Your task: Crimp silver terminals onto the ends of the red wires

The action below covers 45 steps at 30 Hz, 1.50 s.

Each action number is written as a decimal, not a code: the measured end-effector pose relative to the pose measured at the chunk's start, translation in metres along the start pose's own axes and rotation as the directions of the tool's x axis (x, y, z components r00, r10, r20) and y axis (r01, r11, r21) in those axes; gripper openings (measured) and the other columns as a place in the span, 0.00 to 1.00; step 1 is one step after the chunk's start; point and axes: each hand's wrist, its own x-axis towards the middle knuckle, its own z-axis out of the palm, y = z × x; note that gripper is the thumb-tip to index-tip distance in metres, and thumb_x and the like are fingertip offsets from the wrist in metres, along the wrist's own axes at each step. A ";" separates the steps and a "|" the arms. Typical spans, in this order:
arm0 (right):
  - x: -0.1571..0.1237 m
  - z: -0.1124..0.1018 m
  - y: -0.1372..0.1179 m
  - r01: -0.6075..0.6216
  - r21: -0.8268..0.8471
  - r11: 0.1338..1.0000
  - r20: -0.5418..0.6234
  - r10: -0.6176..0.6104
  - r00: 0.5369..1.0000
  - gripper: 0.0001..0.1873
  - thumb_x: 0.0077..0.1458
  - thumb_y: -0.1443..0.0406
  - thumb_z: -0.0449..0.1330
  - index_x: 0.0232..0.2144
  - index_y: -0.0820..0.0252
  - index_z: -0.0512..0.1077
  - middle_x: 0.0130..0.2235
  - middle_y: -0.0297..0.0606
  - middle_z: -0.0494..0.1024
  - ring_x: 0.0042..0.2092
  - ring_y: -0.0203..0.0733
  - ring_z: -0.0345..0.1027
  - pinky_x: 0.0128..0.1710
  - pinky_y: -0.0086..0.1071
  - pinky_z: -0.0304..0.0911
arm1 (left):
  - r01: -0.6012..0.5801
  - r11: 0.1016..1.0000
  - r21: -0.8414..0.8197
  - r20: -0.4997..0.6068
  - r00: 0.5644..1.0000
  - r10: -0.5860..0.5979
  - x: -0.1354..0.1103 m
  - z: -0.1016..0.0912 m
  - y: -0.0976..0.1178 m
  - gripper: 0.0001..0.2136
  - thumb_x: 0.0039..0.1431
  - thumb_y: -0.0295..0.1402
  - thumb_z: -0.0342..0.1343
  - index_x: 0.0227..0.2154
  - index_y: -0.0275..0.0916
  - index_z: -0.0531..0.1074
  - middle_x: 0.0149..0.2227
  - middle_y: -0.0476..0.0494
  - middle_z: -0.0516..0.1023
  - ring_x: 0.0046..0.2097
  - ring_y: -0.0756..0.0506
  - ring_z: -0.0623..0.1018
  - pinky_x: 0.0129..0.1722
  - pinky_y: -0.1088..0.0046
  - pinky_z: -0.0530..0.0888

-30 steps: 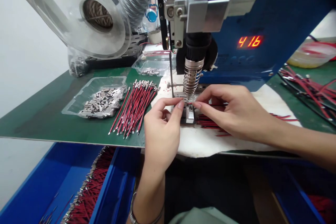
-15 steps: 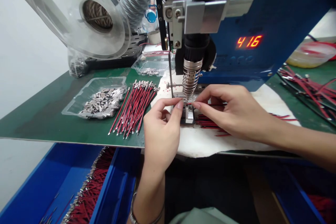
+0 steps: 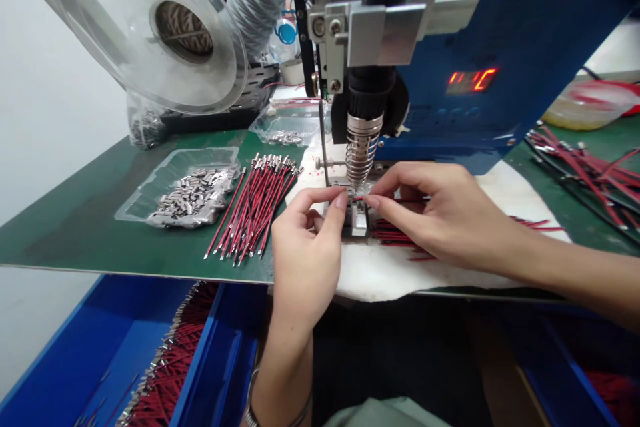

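My left hand point(image 3: 313, 233) is closed in a pinch at the left side of a small metal fixture point(image 3: 359, 221). Whatever lies between its thumb and forefinger is too small and covered to name. From the right, my right hand point(image 3: 430, 207) pinches a thin red-and-black wire point(image 3: 357, 198) over the same fixture, its fingertips a short way from the left ones. Directly above both hands hangs the soldering machine's tip, wrapped in a metal spring coil point(image 3: 364, 147). More red-and-black wires point(image 3: 397, 232) lie under my right hand on a white cloth point(image 3: 385, 270).
A bundle of wires with metal ends point(image 3: 255, 207) lies left of my hands, beside a clear tray point(image 3: 133, 210) of small metal connectors point(image 3: 197, 193). The blue machine body point(image 3: 500, 20) stands behind. Below the table edge is a blue bin point(image 3: 127, 340) with many wires.
Both hands keep their pinch at the fixture with hardly any movement. The red figures on the machine's display have changed, and the view has shifted very slightly.
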 end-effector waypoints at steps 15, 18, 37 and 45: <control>0.001 0.001 0.000 0.028 0.004 1.000 -0.003 -0.028 1.000 0.11 0.68 0.59 0.66 0.32 0.53 0.79 0.25 0.31 0.78 0.23 0.38 0.64 0.28 0.37 0.62 | -0.002 1.000 -0.024 0.013 1.000 0.002 0.000 0.000 0.000 0.08 0.66 0.39 0.70 0.40 0.40 0.85 0.21 0.54 0.64 0.24 0.51 0.64 0.29 0.75 0.73; 0.000 0.001 0.001 0.040 0.015 0.999 -0.012 -0.039 0.999 0.10 0.67 0.59 0.66 0.32 0.54 0.79 0.27 0.33 0.80 0.24 0.40 0.66 0.27 0.37 0.62 | -0.002 1.000 -0.016 0.011 1.000 0.002 0.001 0.000 0.000 0.08 0.66 0.39 0.70 0.39 0.40 0.85 0.21 0.54 0.64 0.24 0.51 0.64 0.29 0.75 0.72; 0.001 0.003 0.003 0.066 0.029 0.997 -0.026 -0.065 0.998 0.09 0.66 0.63 0.67 0.32 0.55 0.80 0.26 0.32 0.80 0.24 0.38 0.66 0.27 0.36 0.62 | -0.019 1.000 -0.014 0.006 1.000 0.019 0.002 0.000 -0.004 0.08 0.65 0.39 0.71 0.39 0.41 0.86 0.22 0.55 0.63 0.24 0.52 0.62 0.29 0.76 0.73; 0.002 0.003 0.003 0.049 0.039 0.998 -0.030 -0.048 0.998 0.09 0.65 0.62 0.66 0.31 0.55 0.80 0.26 0.33 0.80 0.23 0.38 0.65 0.27 0.36 0.62 | -0.024 0.999 -0.023 0.006 1.000 0.024 0.003 0.000 -0.003 0.07 0.65 0.39 0.71 0.39 0.41 0.86 0.22 0.54 0.64 0.24 0.52 0.63 0.30 0.75 0.74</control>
